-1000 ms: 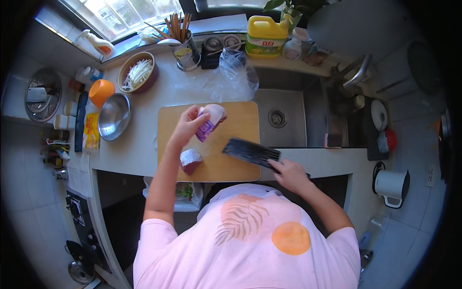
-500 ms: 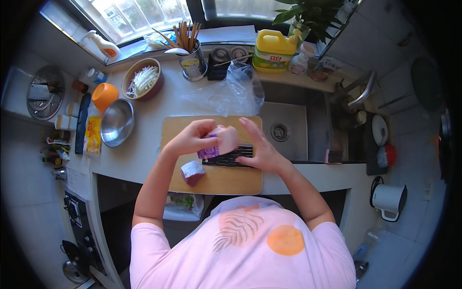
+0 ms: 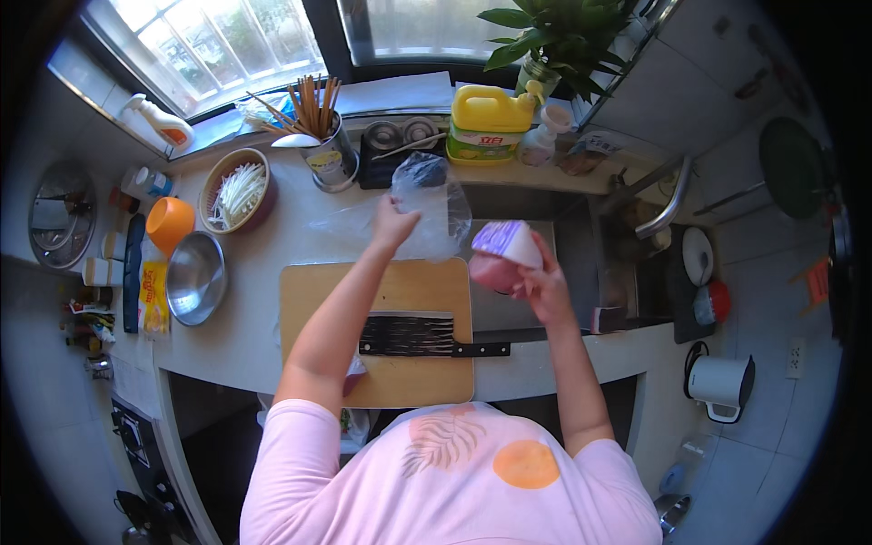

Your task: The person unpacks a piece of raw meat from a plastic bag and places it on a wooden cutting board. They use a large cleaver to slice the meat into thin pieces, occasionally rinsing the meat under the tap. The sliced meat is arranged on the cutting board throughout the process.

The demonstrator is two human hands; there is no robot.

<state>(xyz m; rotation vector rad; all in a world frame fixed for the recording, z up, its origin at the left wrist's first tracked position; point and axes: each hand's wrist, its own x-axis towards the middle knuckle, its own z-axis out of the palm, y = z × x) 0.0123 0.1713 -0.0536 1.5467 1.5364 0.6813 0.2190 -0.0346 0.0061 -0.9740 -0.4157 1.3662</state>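
Note:
My left hand (image 3: 396, 223) reaches over the far edge of the cutting board, its fingers closed on a clear plastic bag (image 3: 442, 214). Over the sink's near left part, my right hand (image 3: 543, 283) holds up a pink chunk in a purple-and-white wrapper (image 3: 500, 258); what the chunk is I cannot make out. A cleaver (image 3: 409, 335) with a dark streaked blade and black handle lies across the wooden cutting board (image 3: 422, 381), its handle past the right edge. Behind my left forearm, a second wrapped chunk (image 3: 355, 371) on the board is mostly hidden.
At left stand a steel bowl (image 3: 196, 278), an orange bowl (image 3: 171, 225) and a basket (image 3: 265, 195) of white enoki-like strands. A chopstick holder (image 3: 332, 162) and a yellow jug (image 3: 491, 127) line the back. The sink (image 3: 509, 313) with its faucet (image 3: 668, 204) is at right.
My right hand has carried the wrapped chunk rightward from the board to over the sink. My left hand has let go of it and moved away to the plastic bag. The whole view has shifted.

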